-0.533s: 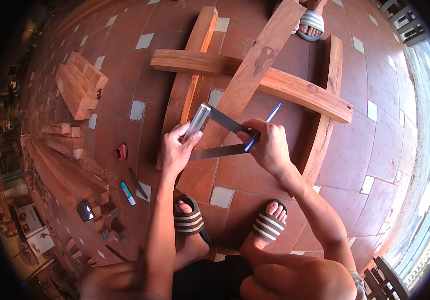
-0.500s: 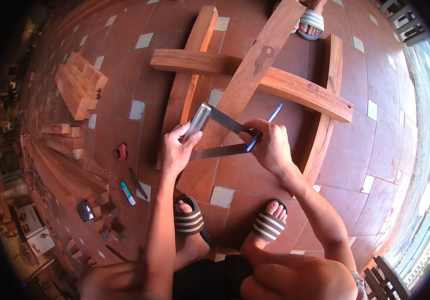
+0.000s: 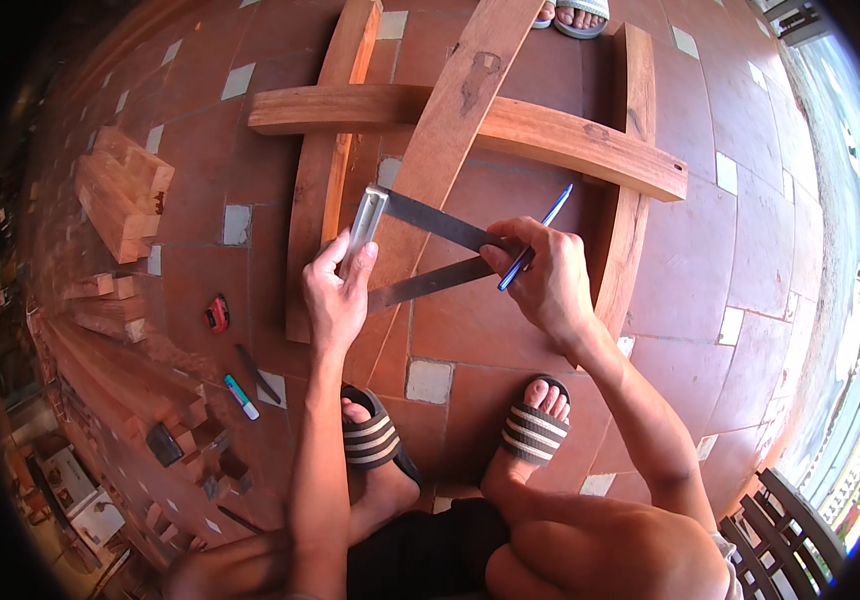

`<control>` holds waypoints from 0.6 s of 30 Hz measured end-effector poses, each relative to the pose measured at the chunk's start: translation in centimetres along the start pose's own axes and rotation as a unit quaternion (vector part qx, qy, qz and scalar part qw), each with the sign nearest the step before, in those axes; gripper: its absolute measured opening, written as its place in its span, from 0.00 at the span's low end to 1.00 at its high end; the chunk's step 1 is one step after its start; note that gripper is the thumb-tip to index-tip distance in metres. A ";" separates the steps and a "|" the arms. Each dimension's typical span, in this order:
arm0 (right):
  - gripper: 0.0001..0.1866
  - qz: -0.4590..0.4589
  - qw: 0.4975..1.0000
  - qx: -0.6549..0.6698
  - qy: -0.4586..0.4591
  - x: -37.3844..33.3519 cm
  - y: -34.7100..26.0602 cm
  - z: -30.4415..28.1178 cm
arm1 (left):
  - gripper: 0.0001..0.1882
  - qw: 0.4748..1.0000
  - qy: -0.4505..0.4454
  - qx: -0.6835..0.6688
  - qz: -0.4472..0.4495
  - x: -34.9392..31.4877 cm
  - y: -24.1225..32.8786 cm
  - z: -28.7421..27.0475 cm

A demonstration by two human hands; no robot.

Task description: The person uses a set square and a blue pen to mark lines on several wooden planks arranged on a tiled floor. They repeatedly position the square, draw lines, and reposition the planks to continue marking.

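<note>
My left hand (image 3: 338, 295) is closed around the silver stock of a metal square (image 3: 440, 218), which I hold above a long wooden plank (image 3: 450, 130). The square's dark blade slopes from the stock to my right hand (image 3: 550, 285). A second dark metal strip (image 3: 430, 283) runs below it, and both converge at my right thumb. My right hand pinches there with a blue pen (image 3: 556, 205) held between the fingers, its upper end pointing away from me. The plank slants across a wooden crossbeam (image 3: 570, 142). Where the second strip joins the stock is hidden by my left hand.
The crossbeam lies over two beams, left (image 3: 318, 200) and right (image 3: 630, 210). To the left lie a red tape measure (image 3: 217, 313), a teal marker (image 3: 241, 397), a dark thin blade (image 3: 258, 374), stacked wood (image 3: 125, 190) and a phone (image 3: 164, 445). Another person's sandalled foot (image 3: 582, 18) stands beyond.
The view has shifted, so the beams and floor tools appear further left. My right hand has moved slightly away from me, and the lower strip's right end now sits closer to the upper blade.
</note>
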State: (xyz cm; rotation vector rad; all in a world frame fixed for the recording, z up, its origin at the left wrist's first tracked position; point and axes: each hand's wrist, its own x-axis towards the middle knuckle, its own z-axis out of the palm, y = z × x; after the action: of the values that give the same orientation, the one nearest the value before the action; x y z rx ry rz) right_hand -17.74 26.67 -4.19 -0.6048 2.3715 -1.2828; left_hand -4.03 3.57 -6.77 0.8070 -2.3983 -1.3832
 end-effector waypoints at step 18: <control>0.33 -0.084 0.976 0.176 0.094 2.8 -1.7 -3.0 | 0.18 0.999 -0.004 -0.037 -0.018 0.2 0.2 0.2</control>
State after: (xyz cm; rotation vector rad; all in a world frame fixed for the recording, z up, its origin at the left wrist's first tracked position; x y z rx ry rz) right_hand -21.30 26.40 -1.50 -0.6030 2.1894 -1.8566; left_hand -4.30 3.69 -6.69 0.8300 -2.3332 -1.4817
